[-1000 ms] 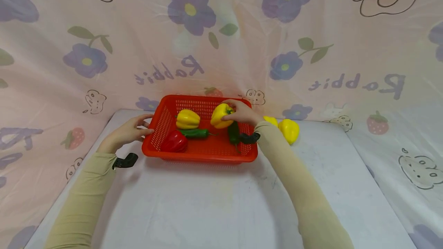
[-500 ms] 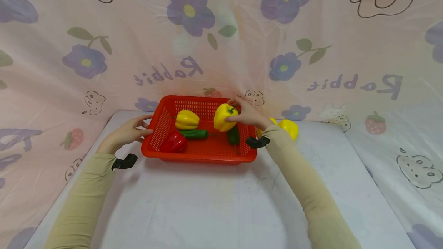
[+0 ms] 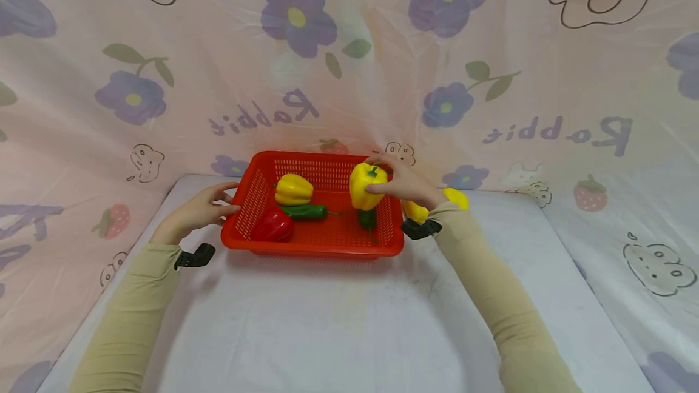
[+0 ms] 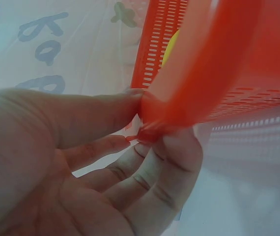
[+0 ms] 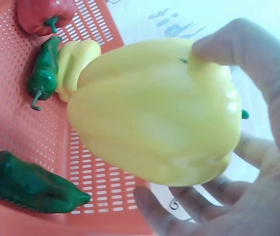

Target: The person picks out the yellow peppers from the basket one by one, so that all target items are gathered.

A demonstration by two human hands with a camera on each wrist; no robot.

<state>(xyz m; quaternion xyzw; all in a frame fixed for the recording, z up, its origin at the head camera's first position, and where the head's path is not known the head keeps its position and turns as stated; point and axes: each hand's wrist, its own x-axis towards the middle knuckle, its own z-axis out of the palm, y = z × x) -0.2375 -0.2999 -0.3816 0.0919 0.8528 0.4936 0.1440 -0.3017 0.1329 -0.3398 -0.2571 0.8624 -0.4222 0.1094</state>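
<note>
My right hand (image 3: 406, 184) holds a yellow bell pepper (image 3: 364, 187) over the right end of a red plastic basket (image 3: 311, 248), stem upward. In the right wrist view, thumb and fingers span the pepper (image 5: 154, 113) near its stem end. My left hand (image 3: 199, 206) pinches the basket's left rim, thumb above and fingertips below, as the left wrist view shows. Inside the basket are another yellow bell pepper (image 3: 293, 190), a red bell pepper (image 3: 274, 225), a green chili pepper (image 3: 307, 211) and a second green chili pepper (image 3: 368, 218), partly hidden under the held one.
Beyond the basket's right side, a yellow bell pepper (image 3: 416, 211) and another yellow bell pepper (image 3: 457, 198) lie on the white table (image 3: 327, 320), partly hidden by my right arm. A patterned curtain (image 3: 349, 65) hangs close behind the basket.
My right hand has moved right with the yellow bell pepper, which has turned more upright and now covers part of the right-hand green chili pepper. The left hand stays at the rim.
</note>
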